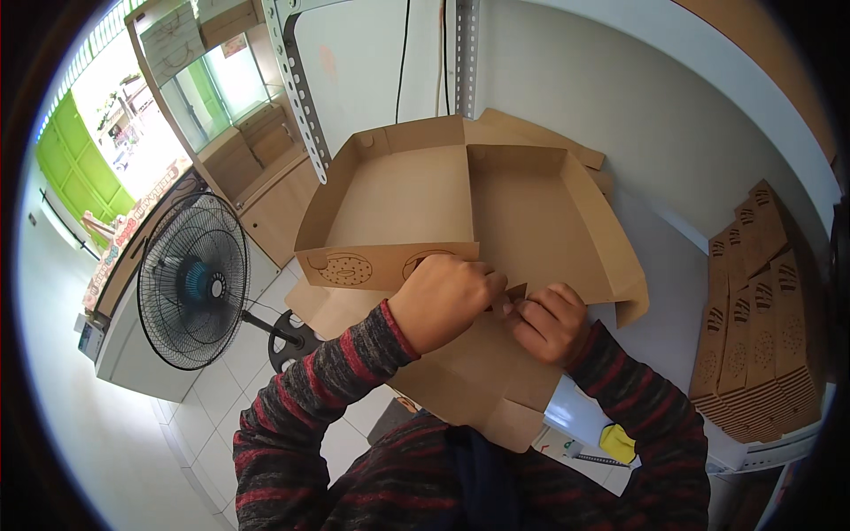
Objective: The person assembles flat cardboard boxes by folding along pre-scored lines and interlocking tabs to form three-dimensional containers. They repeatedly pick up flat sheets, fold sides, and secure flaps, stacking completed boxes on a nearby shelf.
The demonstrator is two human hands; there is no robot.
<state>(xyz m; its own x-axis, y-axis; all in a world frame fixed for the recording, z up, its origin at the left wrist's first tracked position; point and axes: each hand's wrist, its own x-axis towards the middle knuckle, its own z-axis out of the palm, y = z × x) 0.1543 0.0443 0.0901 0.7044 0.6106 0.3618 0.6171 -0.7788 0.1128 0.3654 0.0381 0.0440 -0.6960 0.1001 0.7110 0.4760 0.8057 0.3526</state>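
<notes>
A brown cardboard box is spread open in front of me, its left section with walls standing up and ring-shaped drawings on the near wall. The right section adjoins it, with a raised far-right wall and a loose corner at the near right. My left hand is closed at the near inner corner where the sections meet; its fingertips are hidden. Close beside it, my right hand pinches a small cardboard flap of the box. Flat cardboard extends below my hands toward my body.
Stacked folded brown boxes stand at the right on the white table. A black standing fan is on the left, near a wooden cabinet. A perforated metal post rises behind the box. Something yellow lies near my right forearm.
</notes>
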